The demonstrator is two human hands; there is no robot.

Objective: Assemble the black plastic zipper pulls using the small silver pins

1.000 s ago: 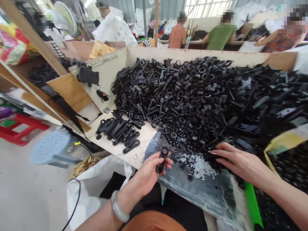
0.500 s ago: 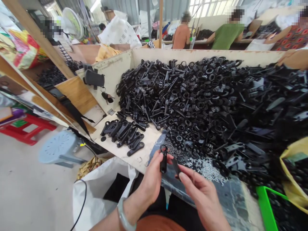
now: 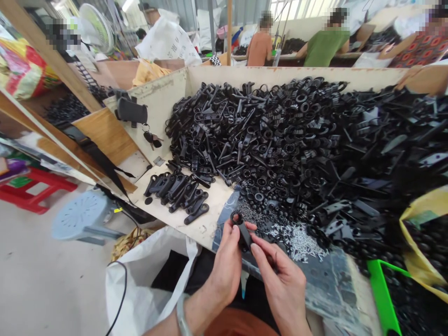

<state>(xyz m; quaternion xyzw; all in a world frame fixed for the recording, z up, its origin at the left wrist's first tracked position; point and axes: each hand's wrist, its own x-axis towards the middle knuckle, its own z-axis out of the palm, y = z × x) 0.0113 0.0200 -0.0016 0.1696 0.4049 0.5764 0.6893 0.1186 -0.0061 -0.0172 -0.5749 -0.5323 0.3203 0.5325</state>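
A black plastic handle with a ring at its far end point(image 3: 237, 217) is gripped between the thumb and fingers of my left hand point(image 3: 228, 263). My right hand point(image 3: 280, 275) pinches a flat black strip point(image 3: 246, 235), which lies against the handle's right side; whether it sits inside the handle I cannot tell. Both hands are closed and nearly touching, above the front edge of the bench. To their left, several similar black handles point(image 3: 178, 189) lie in rows on the pale board. Small silver pins point(image 3: 301, 240) and tiny dark parts point(image 3: 259, 214) are heaped just beyond my hands.
A large heap of black plastic parts point(image 3: 259, 126) fills the bench behind. At the right are a green crate point(image 3: 381, 289) and a yellow bag point(image 3: 425, 210). A white sack point(image 3: 136, 289) hangs open at lower left, near a blue stool point(image 3: 82, 214). Co-workers sit beyond the bench.
My right hand has moved left, bringing the flat strip from beside the handle up against it. The handle has tilted, its ring end staying farthest from me. The camera view has shifted slightly.
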